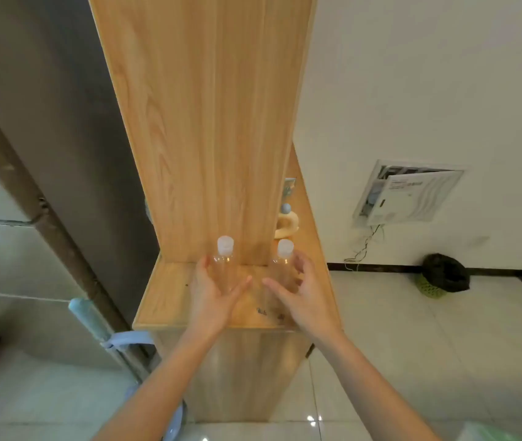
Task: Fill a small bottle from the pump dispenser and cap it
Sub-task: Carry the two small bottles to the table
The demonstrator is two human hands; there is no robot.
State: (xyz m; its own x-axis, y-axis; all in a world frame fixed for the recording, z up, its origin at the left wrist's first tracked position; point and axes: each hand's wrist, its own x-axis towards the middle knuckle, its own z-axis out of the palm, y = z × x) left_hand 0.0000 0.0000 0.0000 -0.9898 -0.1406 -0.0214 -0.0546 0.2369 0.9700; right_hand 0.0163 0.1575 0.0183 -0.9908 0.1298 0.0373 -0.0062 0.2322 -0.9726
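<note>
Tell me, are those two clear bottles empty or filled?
Apparently empty: the left bottle and right bottle show the wooden shelf straight through, no liquid line. Both are capped.

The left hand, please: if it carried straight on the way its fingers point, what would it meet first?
The left hand already sits around the left clear bottle, so that bottle comes first. Beyond it stands the upright wooden panel; depth is hard to judge here.

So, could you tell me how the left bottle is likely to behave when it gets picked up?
The left bottle looks clear and empty, so it is probably very light. It stands tall and narrow on the shelf, so a sideways nudge could tip it, and being round it would likely roll. The left hand is open around it, and the thin-looking plastic may flex if squeezed.
</note>
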